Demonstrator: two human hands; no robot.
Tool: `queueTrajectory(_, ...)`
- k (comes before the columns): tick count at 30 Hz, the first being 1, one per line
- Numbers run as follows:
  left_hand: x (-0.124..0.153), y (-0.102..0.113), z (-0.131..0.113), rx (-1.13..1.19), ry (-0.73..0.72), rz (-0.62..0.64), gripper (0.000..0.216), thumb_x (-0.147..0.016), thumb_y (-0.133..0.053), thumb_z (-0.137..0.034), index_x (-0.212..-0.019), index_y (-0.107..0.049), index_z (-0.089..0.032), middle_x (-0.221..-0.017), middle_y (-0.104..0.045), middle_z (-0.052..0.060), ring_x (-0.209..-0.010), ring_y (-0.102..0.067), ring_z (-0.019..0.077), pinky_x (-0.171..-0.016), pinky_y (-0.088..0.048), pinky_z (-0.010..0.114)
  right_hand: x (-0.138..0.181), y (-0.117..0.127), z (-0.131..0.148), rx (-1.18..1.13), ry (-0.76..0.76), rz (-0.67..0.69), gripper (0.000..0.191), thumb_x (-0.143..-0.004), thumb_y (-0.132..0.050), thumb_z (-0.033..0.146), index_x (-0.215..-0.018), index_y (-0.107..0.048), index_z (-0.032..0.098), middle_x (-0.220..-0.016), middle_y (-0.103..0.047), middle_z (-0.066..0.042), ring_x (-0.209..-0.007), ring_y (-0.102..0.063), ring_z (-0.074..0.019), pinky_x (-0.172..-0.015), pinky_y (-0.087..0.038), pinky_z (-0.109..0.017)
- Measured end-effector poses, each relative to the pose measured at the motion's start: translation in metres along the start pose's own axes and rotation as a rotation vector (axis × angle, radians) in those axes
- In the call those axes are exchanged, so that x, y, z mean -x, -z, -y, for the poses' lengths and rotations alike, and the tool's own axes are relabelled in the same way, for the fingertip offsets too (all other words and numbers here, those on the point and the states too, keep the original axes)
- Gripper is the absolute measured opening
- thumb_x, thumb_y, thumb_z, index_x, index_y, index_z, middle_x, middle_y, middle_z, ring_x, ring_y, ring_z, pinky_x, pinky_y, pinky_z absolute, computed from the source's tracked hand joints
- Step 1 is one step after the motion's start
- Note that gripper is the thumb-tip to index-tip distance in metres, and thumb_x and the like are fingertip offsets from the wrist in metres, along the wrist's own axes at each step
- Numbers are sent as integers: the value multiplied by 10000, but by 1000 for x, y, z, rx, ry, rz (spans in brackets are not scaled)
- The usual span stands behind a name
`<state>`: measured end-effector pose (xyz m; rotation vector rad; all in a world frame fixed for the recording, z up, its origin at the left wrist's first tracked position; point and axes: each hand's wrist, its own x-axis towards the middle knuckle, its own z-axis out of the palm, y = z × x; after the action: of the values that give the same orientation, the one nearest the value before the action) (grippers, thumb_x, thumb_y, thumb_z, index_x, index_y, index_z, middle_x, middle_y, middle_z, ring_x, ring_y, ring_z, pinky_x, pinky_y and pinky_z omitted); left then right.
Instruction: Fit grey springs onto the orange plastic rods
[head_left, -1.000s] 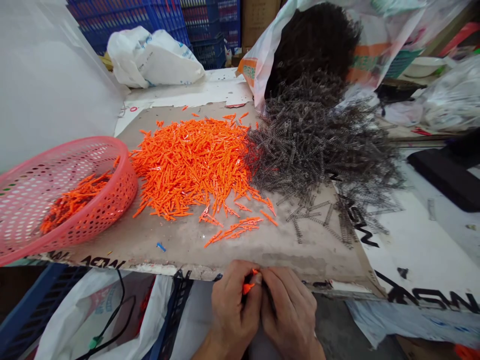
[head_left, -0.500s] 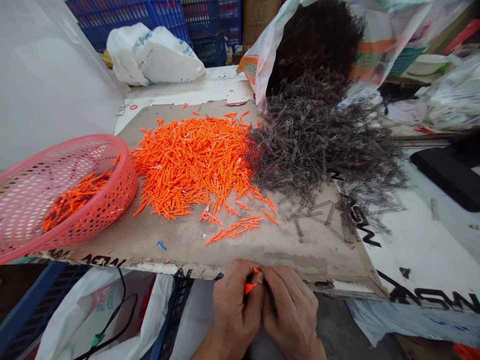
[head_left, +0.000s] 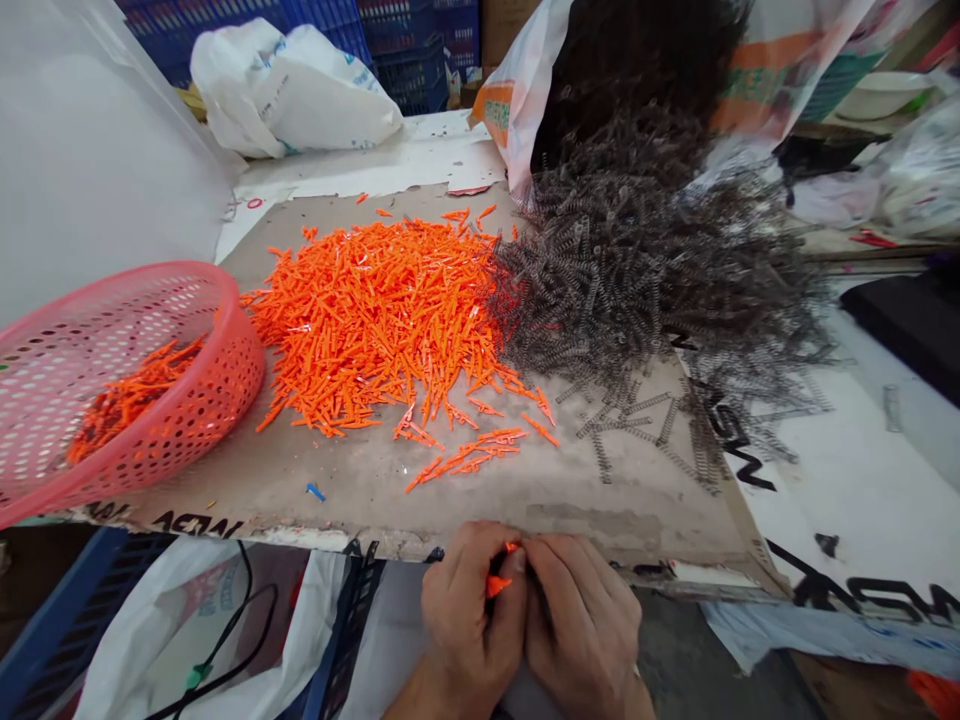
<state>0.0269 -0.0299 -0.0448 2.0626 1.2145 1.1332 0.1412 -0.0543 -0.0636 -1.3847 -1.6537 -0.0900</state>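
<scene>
At the table's front edge my left hand [head_left: 474,615] is closed round small orange plastic pieces [head_left: 497,586], whose tips stick out between thumb and forefinger. Pressed against it is my right hand [head_left: 581,620], fingers curled and pinched together; what they hold is hidden. Beyond the hands lie a few loose orange pieces [head_left: 480,453] on the brown board. Behind these spreads a large heap of the same slim orange pieces [head_left: 375,320]. Touching that heap on its right is a pile of dark metal coil springs [head_left: 600,270], spilling from an open plastic sack [head_left: 517,110].
A pink perforated basket [head_left: 244,350] with orange pieces in it stands at the left. A small blue scrap [head_left: 316,492] lies near the front edge. Below the table is a white bag [head_left: 127,640] with a black cable across it. A black object [head_left: 911,325] sits far right.
The view has shifted slightly, so the table things sit a little differently in the picture. Both hands stay together at the edge, with barely any change in their grip.
</scene>
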Motion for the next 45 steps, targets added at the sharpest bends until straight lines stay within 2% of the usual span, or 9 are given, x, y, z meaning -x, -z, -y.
queueTrajectory(16, -3, 1, -1, 45, 51, 36, 163, -878, -492, -97, -965, -583, -202, -808, -651, 5, -708, -619, 128, -631, -482, 208, 1, 1, -1, 33, 4, 29, 144, -909, -492, 97, -987, -608, 131, -771, -690, -94, -692, -630, -187, -651, -517, -304)
queueTrajectory(21, -2, 5, -6, 83, 164, 91, 128, -895, -491, -152, -891, -604, -211, -764, -644, -5, -663, -603, 136, -607, -463, 226, 0, 3, 0, 6, 17, 4, 151, -898, -498, 90, -993, -601, 147, -796, -694, -94, -719, -631, -187, -630, -511, -286)
queueTrajectory(25, -3, 9, -7, 150, 255, 127, 146, -913, -489, -199, -861, -625, -210, -759, -649, 2, -666, -589, 148, -628, -456, 245, -1, 7, 3, -64, -52, 75, 138, -898, -494, 97, -908, -608, 173, -766, -675, -54, -698, -622, -168, -627, -492, -271)
queueTrajectory(29, -5, 14, -9, 309, 364, 149, 172, -907, -524, -266, -797, -635, -193, -715, -625, 3, -647, -556, 148, -596, -428, 240, 1, 13, 6, -158, -147, 126, 130, -912, -498, 141, -865, -608, 192, -749, -656, -18, -678, -606, -143, -618, -469, -251)
queueTrajectory(34, -1, 19, -15, 649, 588, 170, 217, -878, -574, -323, -721, -616, -180, -599, -481, -46, -541, -413, 103, -515, -351, 211, 7, 23, 14, -249, -251, 153, 106, -906, -506, 161, -883, -601, 202, -764, -648, -5, -678, -603, -128, -624, -476, -226)
queueTrajectory(37, 4, 21, -20, 728, 653, 176, 221, -851, -621, -352, -727, -630, -169, -577, -441, -58, -523, -360, 86, -493, -302, 202, 12, 29, 18, -307, -308, 195, 114, -920, -495, 179, -864, -589, 208, -740, -640, 5, -636, -597, -121, -591, -473, -208)
queueTrajectory(42, 10, 22, -23, 950, 785, 195, 231, -817, -655, -351, -702, -614, -155, -531, -426, -68, -461, -297, 60, -460, -214, 208, 18, 37, 19, -566, -393, 275, 142, -941, -508, 230, -846, -610, 202, -716, -650, 13, -598, -614, -110, -539, -489, -161)
queueTrajectory(45, 13, 21, -22, 1064, 860, 208, 236, -779, -674, -345, -674, -608, -145, -514, -451, -62, -423, -282, 44, -448, -158, 220, 20, 39, 25, -721, -529, 270, 153, -944, -527, 281, -865, -630, 198, -675, -625, 25, -568, -583, -102, -529, -468, -159)
